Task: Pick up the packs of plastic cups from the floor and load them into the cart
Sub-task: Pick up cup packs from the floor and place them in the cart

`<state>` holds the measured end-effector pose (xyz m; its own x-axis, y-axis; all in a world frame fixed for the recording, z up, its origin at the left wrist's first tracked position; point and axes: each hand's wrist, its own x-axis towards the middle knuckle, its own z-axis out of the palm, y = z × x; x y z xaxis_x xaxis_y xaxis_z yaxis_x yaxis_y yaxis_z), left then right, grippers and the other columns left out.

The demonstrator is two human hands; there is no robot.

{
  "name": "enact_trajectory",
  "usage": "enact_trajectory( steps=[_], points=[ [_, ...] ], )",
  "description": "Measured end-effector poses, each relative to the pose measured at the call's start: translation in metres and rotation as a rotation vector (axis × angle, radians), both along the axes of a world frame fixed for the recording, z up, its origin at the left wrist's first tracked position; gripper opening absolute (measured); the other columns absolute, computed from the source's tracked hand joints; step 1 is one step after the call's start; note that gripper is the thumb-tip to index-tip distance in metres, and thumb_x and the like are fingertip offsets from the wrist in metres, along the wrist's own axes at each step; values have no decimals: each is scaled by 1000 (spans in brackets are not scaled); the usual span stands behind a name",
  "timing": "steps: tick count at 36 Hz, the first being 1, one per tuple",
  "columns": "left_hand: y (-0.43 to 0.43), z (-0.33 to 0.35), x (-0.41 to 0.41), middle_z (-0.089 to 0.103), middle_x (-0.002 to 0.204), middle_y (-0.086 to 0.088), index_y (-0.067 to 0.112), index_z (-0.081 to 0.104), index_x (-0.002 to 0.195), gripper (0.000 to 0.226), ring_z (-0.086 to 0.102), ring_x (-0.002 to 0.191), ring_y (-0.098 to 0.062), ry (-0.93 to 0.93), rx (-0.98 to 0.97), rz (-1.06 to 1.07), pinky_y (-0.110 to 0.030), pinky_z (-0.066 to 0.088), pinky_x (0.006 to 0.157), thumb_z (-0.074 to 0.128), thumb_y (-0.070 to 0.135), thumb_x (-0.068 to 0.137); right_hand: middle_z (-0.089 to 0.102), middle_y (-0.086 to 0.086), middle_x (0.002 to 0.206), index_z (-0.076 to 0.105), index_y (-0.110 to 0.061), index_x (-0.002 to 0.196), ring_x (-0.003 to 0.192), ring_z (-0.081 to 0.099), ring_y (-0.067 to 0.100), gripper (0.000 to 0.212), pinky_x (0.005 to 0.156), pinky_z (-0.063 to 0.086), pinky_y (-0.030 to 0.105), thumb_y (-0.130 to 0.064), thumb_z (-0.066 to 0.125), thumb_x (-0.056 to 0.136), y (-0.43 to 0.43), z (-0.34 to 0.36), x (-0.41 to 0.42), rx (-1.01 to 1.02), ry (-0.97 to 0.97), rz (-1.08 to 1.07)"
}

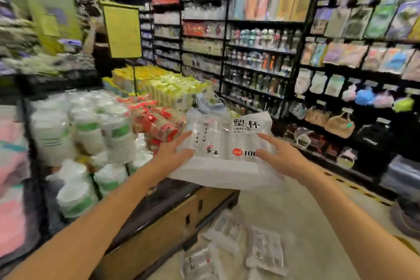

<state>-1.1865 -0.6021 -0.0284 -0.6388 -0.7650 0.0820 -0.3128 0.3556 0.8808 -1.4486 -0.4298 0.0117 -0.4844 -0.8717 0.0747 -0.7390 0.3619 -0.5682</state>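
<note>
Our left hand (176, 154) lays its fingers flat over the left edge of the pack of plastic cups (227, 143), thumb presumably underneath (we cannot see it). The pack hangs in the air between both hands, above more packs on the floor (238, 250). Our right hand (280, 158) grips the right edge the same way. The film looks slippery, so we should keep the pack level and squeeze evenly on the way to the cart, which we cannot pick out here.
</note>
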Motion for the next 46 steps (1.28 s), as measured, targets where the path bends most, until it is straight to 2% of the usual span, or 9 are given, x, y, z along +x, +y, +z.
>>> enact_trajectory(
  steps=[8, 14, 18, 21, 26, 31, 36, 41, 46],
  points=[
    [27, 11, 133, 27, 149, -34, 58, 40, 136, 56, 37, 132, -46, -41, 36, 422, -49, 34, 108, 60, 37, 88, 33, -2, 158, 34, -47, 147, 139, 38, 27, 62, 110, 38, 44, -59, 56, 90, -85, 9, 92, 48, -9, 375],
    [53, 5, 258, 34, 150, 1, 58, 40, 133, 61, 38, 127, -14, 28, 18, 645, -29, 33, 102, 65, 44, 79, 35, 0, 157, 38, -38, 148, 142, 35, 24, 60, 112, 30, 39, -49, 59, 93, -132, 3, 208, -3, 9, 673],
    [74, 6, 345, 35, 152, -5, 61, 42, 131, 58, 38, 134, -24, 57, 38, 816, -38, 33, 111, 67, 44, 81, 37, -1, 156, 37, -39, 148, 141, 37, 25, 59, 114, 32, 43, -47, 58, 94, -155, 3, 301, -3, -12, 837],
    [89, 5, 408, 26, 157, 5, 46, 38, 142, 56, 28, 142, -20, 65, 13, 897, -30, 31, 101, 61, 31, 93, 39, 2, 155, 38, -44, 146, 137, 41, 28, 58, 112, 35, 47, -53, 58, 92, -171, 5, 373, -8, 8, 927],
    [121, 6, 507, 27, 157, 7, 46, 38, 142, 56, 28, 142, -19, 74, 16, 1084, -30, 31, 100, 61, 31, 94, 43, -1, 152, 39, -46, 146, 134, 45, 24, 59, 105, 38, 38, -54, 59, 91, -192, 3, 490, -17, -1, 1081],
    [161, 15, 585, 42, 134, 7, 40, 39, 144, 54, 43, 111, -9, 124, 36, 1229, -18, 40, 78, 58, 26, 96, 45, 2, 151, 40, -46, 145, 133, 46, 26, 57, 107, 39, 39, -53, 60, 91, -199, -4, 600, -11, -32, 1229],
    [191, 19, 647, 34, 151, 4, 45, 39, 143, 57, 40, 128, -19, 84, 42, 1402, -30, 39, 98, 59, 25, 94, 44, -1, 150, 43, -39, 145, 136, 43, 22, 55, 103, 34, 31, -45, 61, 94, -199, -9, 694, -29, -67, 1374],
    [209, 10, 692, 33, 148, 7, 46, 39, 142, 59, 50, 117, -16, 142, 83, 1549, -25, 51, 83, 61, 23, 93, 44, 0, 151, 40, -42, 145, 135, 43, 23, 56, 102, 35, 32, -50, 58, 93, -209, -20, 772, -30, -51, 1522],
    [223, -2, 719, 33, 152, 4, 62, 38, 132, 57, 49, 122, -18, 119, 79, 1677, -36, 49, 94, 61, 35, 88, 43, 0, 152, 38, -35, 149, 137, 43, 21, 56, 102, 35, 29, -42, 56, 97, -220, -22, 835, -3, -60, 1674]
  ],
)
